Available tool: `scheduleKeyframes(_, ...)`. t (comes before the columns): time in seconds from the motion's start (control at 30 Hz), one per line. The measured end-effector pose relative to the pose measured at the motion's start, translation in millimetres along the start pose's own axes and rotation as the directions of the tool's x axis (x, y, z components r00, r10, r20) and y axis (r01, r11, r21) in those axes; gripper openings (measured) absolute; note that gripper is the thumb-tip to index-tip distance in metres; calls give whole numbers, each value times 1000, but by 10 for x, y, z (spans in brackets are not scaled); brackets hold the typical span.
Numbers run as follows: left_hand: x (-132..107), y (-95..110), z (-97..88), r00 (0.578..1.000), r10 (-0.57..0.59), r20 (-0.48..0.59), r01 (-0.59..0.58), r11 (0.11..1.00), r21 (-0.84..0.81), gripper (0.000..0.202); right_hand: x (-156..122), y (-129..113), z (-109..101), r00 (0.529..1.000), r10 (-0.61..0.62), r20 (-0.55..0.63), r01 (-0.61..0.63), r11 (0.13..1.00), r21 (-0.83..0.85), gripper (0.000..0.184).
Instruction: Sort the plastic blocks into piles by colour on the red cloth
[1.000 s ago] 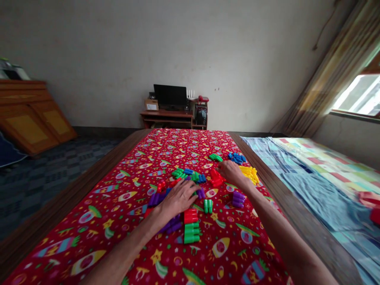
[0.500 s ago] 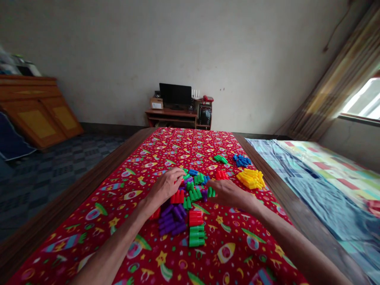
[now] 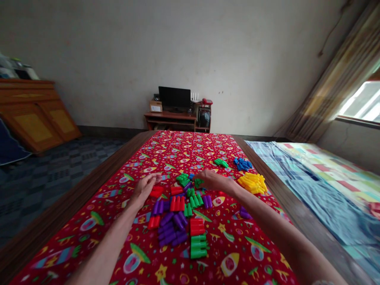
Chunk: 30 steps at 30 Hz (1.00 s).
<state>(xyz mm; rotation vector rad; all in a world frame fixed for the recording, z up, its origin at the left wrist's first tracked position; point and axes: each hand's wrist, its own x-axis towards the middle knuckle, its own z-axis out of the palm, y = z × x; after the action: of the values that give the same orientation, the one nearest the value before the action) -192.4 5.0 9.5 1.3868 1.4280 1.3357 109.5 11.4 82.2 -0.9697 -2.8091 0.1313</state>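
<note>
Ribbed plastic toy blocks in several colours lie loosely on a red patterned cloth (image 3: 118, 221). My left hand (image 3: 147, 185) rests at the left edge of the group, fingers stretched out and holding nothing, beside a red block (image 3: 156, 192). Over the far side of the group, my right hand (image 3: 210, 180) has its fingertips closed around a green block (image 3: 198, 183); a blue block shows just left of them. Purple blocks (image 3: 169, 231) cluster nearer me. To their right, a red block (image 3: 197, 227) touches a green block (image 3: 198, 247). My right hand and forearm hide part of the cloth.
Yellow blocks (image 3: 252, 183) form a pile on the right, with blue blocks (image 3: 242, 164) and green blocks (image 3: 221, 162) behind. One purple block (image 3: 245, 213) lies beside my right forearm. Past the table's wooden edge (image 3: 274, 182) is a bed (image 3: 323, 198).
My left hand has drawn back to the left, uncovering red and purple blocks. My right hand has moved left and farther away over the green blocks. The view has shifted slightly.
</note>
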Motion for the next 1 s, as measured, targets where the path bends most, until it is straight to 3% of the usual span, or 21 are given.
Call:
scheduleKeyframes(0.13, -27, 15, 27, 999, 23, 34, -27, 994, 103, 48, 33, 366, -231, 985, 155, -73, -147, 983, 107, 24)
scheduleKeyframes(0.3, 7, -38, 22, 999, 37, 27, -40, 987, 158, 48, 89, 884, -201, 920, 372, -127, -383, 921, -76, 23)
scheduleKeyframes(0.5, 27, -113, 13, 999, 25, 25, -28, 989, 145, 48, 28, 1084, -16, 934, 345, -87, -354, 929, -113, 16)
scheduleKeyframes(0.67, -6, -52, 23, 999, 29, 17, -31, 991, 128, 50, -46, 958, -96, 963, 244, -116, -249, 968, -35, 21)
scheduleKeyframes(0.83, -29, 22, 18, 999, 15, 33, -19, 994, 109, 52, 152, 514, -106, 984, -8, -175, 30, 992, 122, 28)
scheduleKeyframes(1.0, -56, 57, 23, 999, 0, 51, -6, 994, 112, 53, 532, 35, 115, 981, -191, -32, 193, 977, 91, 28)
